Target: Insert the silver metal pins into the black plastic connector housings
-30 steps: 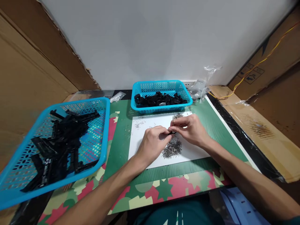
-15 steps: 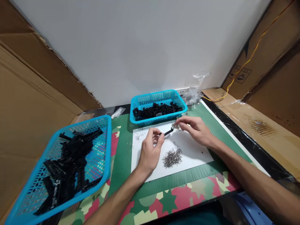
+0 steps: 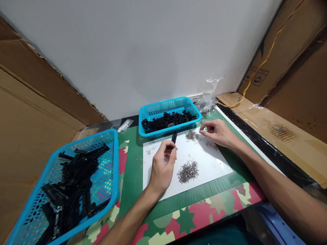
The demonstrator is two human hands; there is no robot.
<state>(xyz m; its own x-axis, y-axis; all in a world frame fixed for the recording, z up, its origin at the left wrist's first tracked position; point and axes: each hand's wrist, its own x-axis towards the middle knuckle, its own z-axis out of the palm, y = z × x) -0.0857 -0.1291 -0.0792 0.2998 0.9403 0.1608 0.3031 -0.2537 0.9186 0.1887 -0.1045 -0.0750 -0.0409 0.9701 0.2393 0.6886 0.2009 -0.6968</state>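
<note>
My left hand point(image 3: 163, 163) is closed around a narrow black plastic part point(image 3: 174, 136), which points up and away above the white sheet point(image 3: 163, 187). Farther right, my right hand point(image 3: 216, 132) pinches with thumb and forefinger; a tiny thin metal piece seems to stick out from the fingertips, too small to name. Just left of those fingertips lies a small pile of tiny metal pieces point(image 3: 191, 135). A larger heap of similar metal pieces point(image 3: 188, 171) sits nearer to me on the sheet. Some loose ones point(image 3: 212, 146) are scattered below my right hand.
A blue basket point(image 3: 170, 130) of black parts stands at the back, against the wall. Another blue basket point(image 3: 117, 170) with longer black parts is at the left. Clear plastic bags point(image 3: 205, 102) lie at the back right. Cardboard point(image 3: 293, 68) encloses both sides.
My right hand has moved slightly right, off the small pile, and its fingers are pinched. The black plastic part in my left hand has turned more upright. The view has shifted slightly.
</note>
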